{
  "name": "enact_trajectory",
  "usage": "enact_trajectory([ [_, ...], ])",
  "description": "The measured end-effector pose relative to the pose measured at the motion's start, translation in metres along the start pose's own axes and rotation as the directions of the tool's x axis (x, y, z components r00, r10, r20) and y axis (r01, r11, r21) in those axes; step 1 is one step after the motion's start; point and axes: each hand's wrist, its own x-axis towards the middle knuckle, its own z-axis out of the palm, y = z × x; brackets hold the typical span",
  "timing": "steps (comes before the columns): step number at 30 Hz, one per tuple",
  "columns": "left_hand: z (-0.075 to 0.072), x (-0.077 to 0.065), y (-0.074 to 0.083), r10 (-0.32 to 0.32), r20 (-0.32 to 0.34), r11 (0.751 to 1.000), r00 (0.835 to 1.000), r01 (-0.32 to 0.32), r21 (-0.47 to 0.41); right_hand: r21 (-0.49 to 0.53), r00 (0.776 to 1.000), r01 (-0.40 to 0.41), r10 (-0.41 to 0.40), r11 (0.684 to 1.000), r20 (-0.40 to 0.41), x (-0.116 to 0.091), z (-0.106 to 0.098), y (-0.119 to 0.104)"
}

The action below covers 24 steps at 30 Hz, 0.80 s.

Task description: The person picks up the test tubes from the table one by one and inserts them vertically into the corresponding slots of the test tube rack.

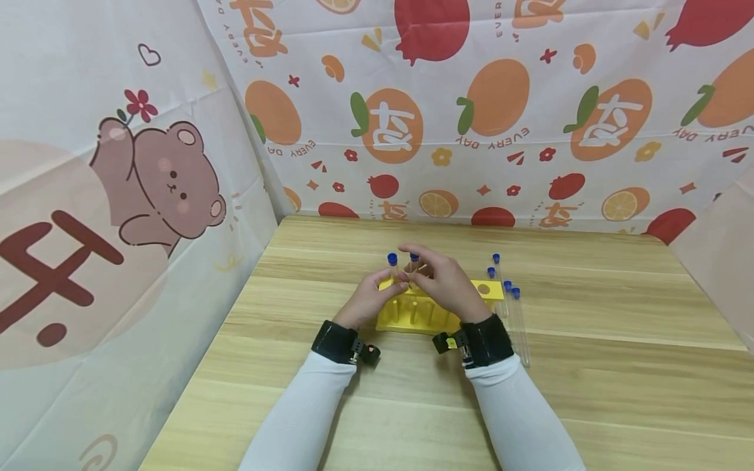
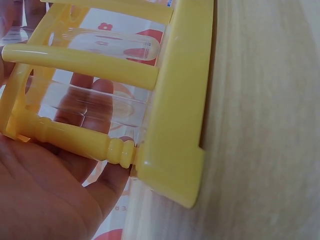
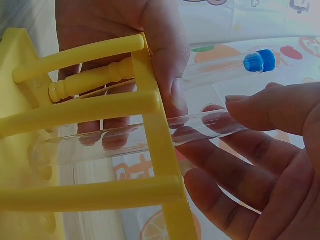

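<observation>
A yellow test tube rack [image 1: 389,323] stands on the table. My left hand [image 1: 368,297] grips its left end, thumb at the top plate and fingers behind the end post, as the right wrist view shows. One clear test tube [image 3: 215,67] with a blue cap [image 3: 259,61] stands in the leftmost hole. My right hand [image 1: 444,281] pinches a second test tube [image 3: 100,143] between thumb and fingers above the top plate. That tube passes through the neighbouring hole, its lower end down near the base. Its blue cap [image 1: 414,258] shows in the head view.
Several capped test tubes [image 1: 520,327] lie on the wooden table [image 1: 618,392] just right of the rack, partly behind the right forearm. A fruit-printed cloth [image 1: 506,163] hangs along the table's back edge, and a bear-printed cloth [image 1: 171,176] hangs at the left.
</observation>
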Motion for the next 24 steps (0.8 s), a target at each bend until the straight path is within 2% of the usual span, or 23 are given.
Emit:
enact_trajectory([
  [17,-0.0017,0.0013,0.0010,-0.018,0.018,1.000,1.000,0.018,0.003,-0.024,1.000,0.015,-0.015,1.000,-0.005,0.0008,0.0010,-0.0038],
  [24,-0.0020,0.0005,0.0011,-0.010,0.027,1.000,1.000,0.009,0.008,-0.075,0.999,0.039,-0.041,0.996,-0.022,0.0006,0.0041,-0.0045],
])
